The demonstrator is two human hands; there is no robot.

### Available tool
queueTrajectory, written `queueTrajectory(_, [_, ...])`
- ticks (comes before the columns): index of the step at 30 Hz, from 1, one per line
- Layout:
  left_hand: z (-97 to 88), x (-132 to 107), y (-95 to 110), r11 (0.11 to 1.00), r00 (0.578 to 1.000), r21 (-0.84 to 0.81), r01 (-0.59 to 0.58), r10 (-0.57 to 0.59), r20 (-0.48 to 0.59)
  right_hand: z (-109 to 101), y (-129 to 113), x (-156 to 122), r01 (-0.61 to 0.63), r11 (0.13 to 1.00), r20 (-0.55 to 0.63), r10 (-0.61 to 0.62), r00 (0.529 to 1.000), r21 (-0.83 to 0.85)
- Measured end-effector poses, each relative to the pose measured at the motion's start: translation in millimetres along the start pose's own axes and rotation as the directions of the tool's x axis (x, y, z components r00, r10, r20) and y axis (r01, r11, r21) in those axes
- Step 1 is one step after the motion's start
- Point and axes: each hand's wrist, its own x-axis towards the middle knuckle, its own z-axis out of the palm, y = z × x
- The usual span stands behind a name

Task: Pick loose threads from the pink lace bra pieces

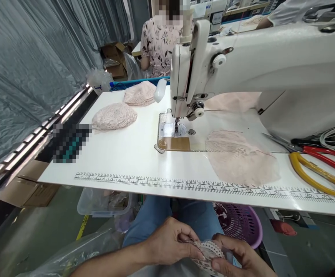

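Below the table edge, over my lap, my left hand (pixel 176 242) pinches one side of a pale lace piece (pixel 209 254) with a scalloped, dotted border. My right hand (pixel 236 256) grips its other side, thumb on top. The lower part of the lace runs out of the picture. Above the hands stands a white sewing machine (pixel 242 57), its presser foot (pixel 177 126) over the metal needle plate (pixel 167 130). To the right of the plate lies a flat pale pink lace-and-mesh piece (pixel 242 157).
Two pink lace stacks, one nearer (pixel 115 116) and one farther (pixel 141 93), lie on the table's left. Yellow-handled scissors (pixel 317 173) and red-handled ones (pixel 329 156) rest at right. A purple basket (pixel 254 227) and clear bin (pixel 87 204) stand below. A person (pixel 161 46) sits beyond.
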Motion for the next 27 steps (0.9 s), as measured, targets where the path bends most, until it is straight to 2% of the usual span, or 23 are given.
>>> queueTrajectory(7, [-1.3, 2.3, 1.2, 0.999, 0.999, -0.042, 0.031, -0.029, 0.034, 8.4, -7.1, 4.4, -0.014, 1.0, -0.015, 0.013, 1.0, -0.023])
queueTrajectory(13, [-4.7, 4.7, -3.1, 0.97, 0.99, -0.202, 0.137, -0.139, 0.008, 8.1, -8.2, 2.9, -0.047, 0.994, -0.02, 0.045, 0.999, -0.095])
queueTrajectory(16, [-10.8, 3.5, -3.6, 0.936, 0.975, -0.273, 0.22, -0.214, 0.052, 4.7, -9.7, -3.1, -0.077, 0.995, -0.01, 0.077, 0.997, -0.056])
queueTrajectory(21, [-16.1, 1.1, -1.6, 0.893, 0.963, -0.362, 0.269, -0.236, 0.133, -0.4, -9.9, -11.0, -0.097, 0.994, 0.072, 0.094, 0.993, 0.041])
queueTrajectory(24, [-14.3, 0.8, -0.9, 0.886, 0.958, -0.366, 0.284, -0.25, 0.137, -1.2, -4.2, -13.1, -0.069, 0.997, 0.1, 0.065, 0.993, 0.039])
queueTrajectory(27, [-12.2, 0.5, -0.2, 0.9, 0.957, -0.328, 0.288, -0.257, 0.134, 0.8, 0.3, -13.6, -0.052, 0.999, 0.038, 0.052, 0.998, 0.003])
